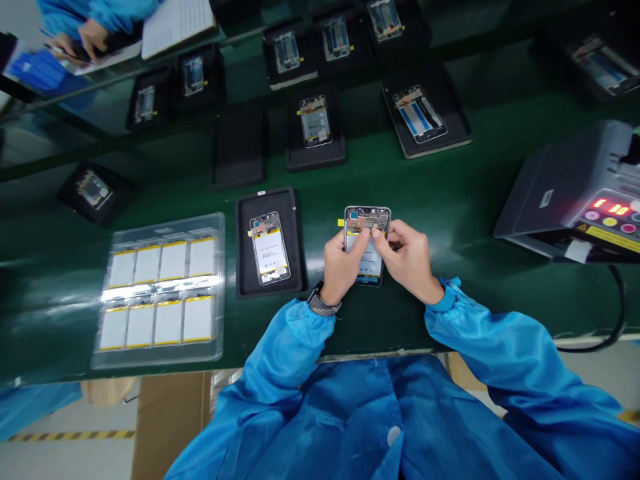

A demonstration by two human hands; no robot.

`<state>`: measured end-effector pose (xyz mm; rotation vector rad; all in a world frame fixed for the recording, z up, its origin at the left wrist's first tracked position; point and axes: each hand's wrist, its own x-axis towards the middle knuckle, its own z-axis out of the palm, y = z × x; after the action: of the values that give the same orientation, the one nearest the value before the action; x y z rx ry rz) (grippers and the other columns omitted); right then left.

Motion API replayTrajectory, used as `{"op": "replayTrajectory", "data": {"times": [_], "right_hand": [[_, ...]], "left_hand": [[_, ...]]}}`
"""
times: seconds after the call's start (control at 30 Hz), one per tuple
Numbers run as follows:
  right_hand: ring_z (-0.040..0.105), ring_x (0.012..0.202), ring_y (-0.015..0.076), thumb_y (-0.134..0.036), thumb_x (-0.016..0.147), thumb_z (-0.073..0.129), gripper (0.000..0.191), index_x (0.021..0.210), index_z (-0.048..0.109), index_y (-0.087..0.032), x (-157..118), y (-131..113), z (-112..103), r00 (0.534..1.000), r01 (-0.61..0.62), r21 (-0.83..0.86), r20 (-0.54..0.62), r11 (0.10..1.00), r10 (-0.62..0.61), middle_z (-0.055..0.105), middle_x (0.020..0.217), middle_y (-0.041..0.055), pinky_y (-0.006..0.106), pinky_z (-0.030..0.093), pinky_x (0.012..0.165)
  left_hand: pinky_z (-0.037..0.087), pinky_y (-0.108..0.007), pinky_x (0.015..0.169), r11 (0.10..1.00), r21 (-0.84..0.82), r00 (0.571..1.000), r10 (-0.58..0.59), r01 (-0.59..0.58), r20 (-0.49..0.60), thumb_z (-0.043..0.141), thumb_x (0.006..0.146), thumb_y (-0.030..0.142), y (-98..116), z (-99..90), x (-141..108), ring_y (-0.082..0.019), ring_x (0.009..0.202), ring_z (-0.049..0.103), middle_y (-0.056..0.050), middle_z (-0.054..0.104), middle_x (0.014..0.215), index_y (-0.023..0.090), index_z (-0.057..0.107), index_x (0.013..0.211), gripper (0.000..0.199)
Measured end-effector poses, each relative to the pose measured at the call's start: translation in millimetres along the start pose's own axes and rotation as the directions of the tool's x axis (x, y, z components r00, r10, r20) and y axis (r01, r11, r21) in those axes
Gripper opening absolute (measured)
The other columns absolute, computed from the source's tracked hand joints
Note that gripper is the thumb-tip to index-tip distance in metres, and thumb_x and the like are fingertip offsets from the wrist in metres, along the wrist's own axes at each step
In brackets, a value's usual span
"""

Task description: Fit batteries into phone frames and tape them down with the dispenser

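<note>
Green bench mat (450,200) fills most of the frame, with black carrier trays scattered across its upper half, each holding an open phone frame. Lower centre: left hand (339,263) and right hand (407,257) both closed around one open phone (367,230), held just above the mat; left thumb and right fingertips press on its upper board area. A battery sits in the phone body; print on it is too small to read. Yellow tab projects at the phone's left edge. Dark watch on the left wrist; blue smock sleeves.

Just left of the hands: black tray (245,247) with a second phone (270,248), battery fitted, label text unreadable. Lower left: clear blister tray (160,357) with eight white batteries edged in yellow, two rows of four.

Right edge: grey instrument (565,187), red digits reading roughly "E 30", coloured buttons, yellow warning strip, black cable trailing down.

Upper left: another person's hands (80,40) beside a white sheet.
</note>
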<state>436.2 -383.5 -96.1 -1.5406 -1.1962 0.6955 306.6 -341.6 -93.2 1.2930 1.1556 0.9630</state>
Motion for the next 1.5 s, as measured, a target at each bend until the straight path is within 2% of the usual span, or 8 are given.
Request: {"op": "replayTrajectory", "data": {"times": [0.5, 0.77, 0.93, 1.13, 1.3, 1.37, 1.43, 1.5], "right_hand": [[0.034, 0.053, 0.0094, -0.047, 0.092, 0.067, 0.042, 0.068, 0.043, -0.022, -0.6, 6.0, 5.5, 0.996, -0.093, 0.116, 0.014, 0.989, 0.092, 0.042, 0.059, -0.0051, 0.025, 0.027, 0.05], [0.045, 0.054, 0.0115, -0.053, 0.095, 0.062, 0.034, 0.089, 0.061, -0.02, -1.5, 6.4, 5.2, 0.987, -0.136, 0.226, 0.115, 0.965, 0.112, 0.056, 0.064, -0.0028, 0.025, 0.035, 0.05], [0.043, 0.053, 0.0112, -0.057, 0.088, 0.07, 0.043, 0.072, 0.051, -0.022, -0.8, 8.0, 4.1, 0.985, -0.166, 0.166, 0.068, 0.972, 0.156, 0.05, 0.059, -0.0036, 0.024, 0.033, 0.048], [0.049, 0.055, 0.0133, -0.059, 0.088, 0.069, 0.043, 0.073, 0.055, -0.022, 1.6, 3.7, 1.4, 0.978, -0.203, 0.174, 0.084, 0.964, 0.191, 0.055, 0.06, -0.0022, 0.024, 0.036, 0.048], [0.061, 0.065, 0.0142, -0.045, 0.098, 0.061, 0.027, 0.09, 0.067, -0.02, -9.3, -22.7, -17.7, 0.984, -0.072, 0.078, 0.169, 0.994, 0.058, 0.068, 0.074, 0.0003, 0.025, 0.046, 0.059], [0.067, 0.071, 0.0157, -0.04, 0.099, 0.061, 0.021, 0.095, 0.069, -0.02, -22.2, -31.6, -35.9, 0.994, -0.055, 0.056, 0.093, 0.997, 0.05, 0.073, 0.081, 0.002, 0.026, 0.05, 0.066], [0.07, 0.07, 0.0172, -0.038, 0.097, 0.065, 0.018, 0.093, 0.069, -0.02, -40.5, -34.4, -60.2, 0.99, -0.081, 0.069, -0.111, 0.994, 0.089, 0.074, 0.079, 0.003, 0.028, 0.053, 0.067], [0.067, 0.059, 0.0173, -0.038, 0.093, 0.072, 0.019, 0.088, 0.068, -0.02, -60.5, -29.6, -88.7, 0.911, -0.131, 0.078, -0.385, 0.988, 0.151, 0.071, 0.068, 0.0023, 0.028, 0.054, 0.061]], "left_hand": [[0.041, -0.023, 0.058, 0.994, 0.106, 0.996, -0.023, 0.033, -0.09, 0.07, 0.085, 0.038, 4.6, 2.8, -3.6, -0.012, 0.062, 0.051, 0.0, 0.062, 0.067, 0.015, 0.068, 0.076, 0.025], [0.043, -0.023, 0.059, 0.998, 0.039, 0.998, -0.049, 0.051, -0.048, 0.07, 0.087, 0.041, 3.5, -1.4, -2.7, -0.012, 0.063, 0.053, -0.001, 0.064, 0.071, 0.015, 0.07, 0.081, 0.027], [0.04, -0.022, 0.058, 0.994, 0.086, 0.995, -0.056, 0.064, -0.087, 0.073, 0.083, 0.039, 1.9, 0.6, -1.8, -0.011, 0.061, 0.051, 0.001, 0.063, 0.068, 0.015, 0.07, 0.077, 0.025], [0.035, -0.021, 0.049, 0.985, -0.028, 0.979, -0.164, 0.168, 0.117, 0.073, 0.082, 0.057, -11.1, -6.4, 6.6, -0.009, 0.053, 0.045, 0.001, 0.059, 0.063, 0.014, 0.067, 0.076, 0.044], [0.032, -0.02, 0.045, 0.966, -0.073, 0.966, -0.241, 0.248, 0.089, 0.078, 0.074, 0.064, -9.2, -10.6, 9.3, -0.008, 0.048, 0.044, 0.002, 0.056, 0.058, 0.013, 0.067, 0.071, 0.052], [0.035, -0.02, 0.045, 0.945, -0.117, 0.952, -0.301, 0.305, 0.048, 0.082, 0.068, 0.065, -6.6, -9.9, 10.9, -0.009, 0.048, 0.048, 0.002, 0.059, 0.058, 0.013, 0.067, 0.071, 0.054], [0.039, -0.021, 0.046, 0.917, -0.179, 0.932, -0.361, 0.356, 0.004, 0.084, 0.063, 0.066, -3.8, -8.9, 13.0, -0.01, 0.049, 0.053, 0.001, 0.063, 0.061, 0.013, 0.069, 0.074, 0.056], [0.043, -0.021, 0.047, 0.893, -0.245, 0.917, -0.398, 0.378, -0.033, 0.086, 0.061, 0.065, -0.8, -8.4, 14.7, -0.011, 0.051, 0.057, 0.0, 0.067, 0.065, 0.013, 0.07, 0.078, 0.057]]}}
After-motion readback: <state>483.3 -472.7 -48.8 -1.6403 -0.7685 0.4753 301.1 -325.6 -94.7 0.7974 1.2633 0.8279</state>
